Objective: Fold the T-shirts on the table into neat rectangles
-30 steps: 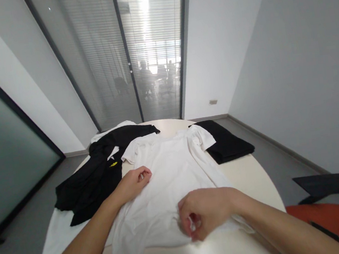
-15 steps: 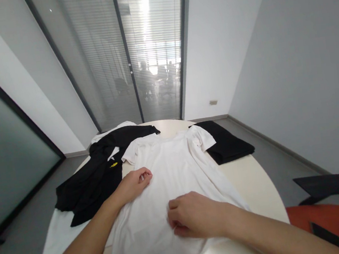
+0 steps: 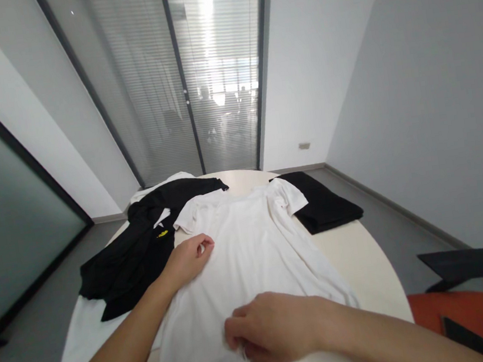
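Observation:
A white short-sleeved T-shirt (image 3: 250,245) lies spread on the round table, its sleeves at the far side and its hem near me. My left hand (image 3: 189,260) is on the shirt's left side below the sleeve, fingers curled in toward the thumb; whether any cloth is between them is hidden. Near the hem, my right hand (image 3: 272,328) is closed, with shirt cloth bunched at its fingertips. Part of the hem lies behind that hand.
Black garments (image 3: 131,258) with a yellow mark lie on the left, over white cloth (image 3: 79,339). A folded black garment (image 3: 322,200) lies at the right by the table (image 3: 368,265) edge. An orange chair (image 3: 478,322) stands at the lower right.
My right hand has moved toward me and slightly left, and the cloth near the hem has shifted with it. My left hand has hardly moved, rising slightly.

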The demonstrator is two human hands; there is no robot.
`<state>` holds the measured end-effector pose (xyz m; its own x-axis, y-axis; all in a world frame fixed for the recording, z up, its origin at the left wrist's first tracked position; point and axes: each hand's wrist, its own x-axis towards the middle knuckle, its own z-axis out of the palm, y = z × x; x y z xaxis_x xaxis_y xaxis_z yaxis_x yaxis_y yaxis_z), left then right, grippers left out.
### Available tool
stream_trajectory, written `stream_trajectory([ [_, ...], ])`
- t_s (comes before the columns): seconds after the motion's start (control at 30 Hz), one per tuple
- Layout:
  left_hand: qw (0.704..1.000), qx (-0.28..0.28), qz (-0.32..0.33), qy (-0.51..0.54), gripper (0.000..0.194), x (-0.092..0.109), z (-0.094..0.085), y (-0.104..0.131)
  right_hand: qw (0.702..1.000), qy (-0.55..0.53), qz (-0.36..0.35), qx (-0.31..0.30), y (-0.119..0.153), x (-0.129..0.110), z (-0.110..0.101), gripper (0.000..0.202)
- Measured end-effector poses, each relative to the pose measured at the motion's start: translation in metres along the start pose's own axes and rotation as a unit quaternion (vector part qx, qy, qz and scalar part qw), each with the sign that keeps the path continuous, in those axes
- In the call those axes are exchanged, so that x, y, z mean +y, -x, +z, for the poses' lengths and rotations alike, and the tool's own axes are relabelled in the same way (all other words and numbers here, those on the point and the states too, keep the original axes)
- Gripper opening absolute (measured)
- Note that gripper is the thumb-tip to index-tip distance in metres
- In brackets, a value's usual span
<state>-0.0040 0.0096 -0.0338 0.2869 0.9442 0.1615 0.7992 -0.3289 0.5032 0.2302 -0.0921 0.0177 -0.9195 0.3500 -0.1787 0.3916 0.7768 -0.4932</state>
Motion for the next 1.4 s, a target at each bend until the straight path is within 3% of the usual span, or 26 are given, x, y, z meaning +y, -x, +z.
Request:
stream_trajectory([
  [0.1, 0.996, 0.060, 0.038, -0.055, 0.027, -0.007, 0.001, -0.002, 0.978, -0.072, -0.082, -0.177, -0.006, -0.005, 0.000, 0.039],
  [0.17, 0.994, 0.052, 0.051, -0.087, 0.026, -0.008, 0.001, -0.002, 0.956, -0.104, -0.113, -0.252, -0.005, -0.006, -0.006, 0.040],
  [0.23, 0.991, 0.033, 0.044, -0.120, 0.023, -0.005, 0.001, 0.000, 0.958, -0.150, -0.102, -0.220, 0.001, -0.001, -0.017, 0.035],
  [0.3, 0.986, 0.037, 0.042, -0.155, 0.021, 0.001, 0.000, 0.003, 0.977, -0.181, -0.038, -0.103, 0.011, 0.014, -0.031, 0.029],
  [0.37, 0.980, 0.054, 0.030, -0.187, 0.020, 0.007, 0.001, 0.005, 0.992, -0.109, 0.066, -0.002, 0.022, 0.035, -0.043, 0.038],
  [0.43, 0.976, 0.053, 0.004, -0.211, 0.021, 0.011, 0.001, 0.005, 0.990, -0.060, 0.127, 0.028, 0.031, 0.056, -0.049, 0.043],
  [0.5, 0.976, 0.027, -0.022, -0.216, 0.019, 0.013, -0.001, 0.004, 0.983, -0.083, 0.162, 0.008, 0.036, 0.071, -0.047, 0.037],
  [0.6, 0.981, -0.042, -0.055, -0.181, 0.015, 0.013, -0.011, 0.004, 0.963, -0.196, 0.159, -0.098, 0.037, 0.077, -0.037, 0.030],
  [0.7, 0.983, -0.107, -0.081, -0.122, 0.014, 0.009, -0.025, 0.004, 0.908, -0.318, 0.150, -0.229, 0.035, 0.072, -0.033, 0.044],
  [0.77, 0.984, -0.114, -0.091, -0.104, 0.021, 0.005, -0.034, -0.001, 0.877, -0.370, 0.149, -0.269, 0.034, 0.073, -0.037, 0.052],
  [0.83, 0.982, -0.086, -0.116, -0.125, 0.027, -0.002, -0.041, -0.011, 0.899, -0.360, 0.137, -0.209, 0.034, 0.080, -0.047, 0.049],
  [0.93, 0.968, -0.010, -0.172, -0.182, 0.034, -0.013, -0.045, -0.033, 0.963, -0.231, 0.135, 0.029, 0.033, 0.103, -0.062, 0.031],
  [0.97, 0.963, 0.011, -0.184, -0.194, 0.041, -0.017, -0.044, -0.041, 0.970, -0.171, 0.144, 0.096, 0.032, 0.112, -0.065, 0.029],
  [1.03, 0.956, 0.037, -0.201, -0.213, 0.054, -0.025, -0.040, -0.056, 0.971, -0.062, 0.162, 0.165, 0.032, 0.127, -0.068, 0.038],
  [1.1, 0.949, 0.040, -0.210, -0.232, 0.060, -0.033, -0.035, -0.068, 0.970, -0.014, 0.178, 0.164, 0.032, 0.136, -0.066, 0.057],
  [1.2, 0.947, 0.024, -0.219, -0.235, 0.053, -0.043, -0.031, -0.080, 0.972, -0.032, 0.203, 0.111, 0.035, 0.137, -0.062, 0.074],
  [1.33, 0.948, 0.012, -0.229, -0.219, 0.034, -0.049, -0.042, -0.087, 0.971, -0.083, 0.222, 0.023, 0.039, 0.133, -0.068, 0.080],
  [1.4, 0.942, 0.026, -0.247, -0.225, 0.032, -0.051, -0.052, -0.089, 0.968, -0.094, 0.231, 0.020, 0.040, 0.137, -0.078, 0.069],
])
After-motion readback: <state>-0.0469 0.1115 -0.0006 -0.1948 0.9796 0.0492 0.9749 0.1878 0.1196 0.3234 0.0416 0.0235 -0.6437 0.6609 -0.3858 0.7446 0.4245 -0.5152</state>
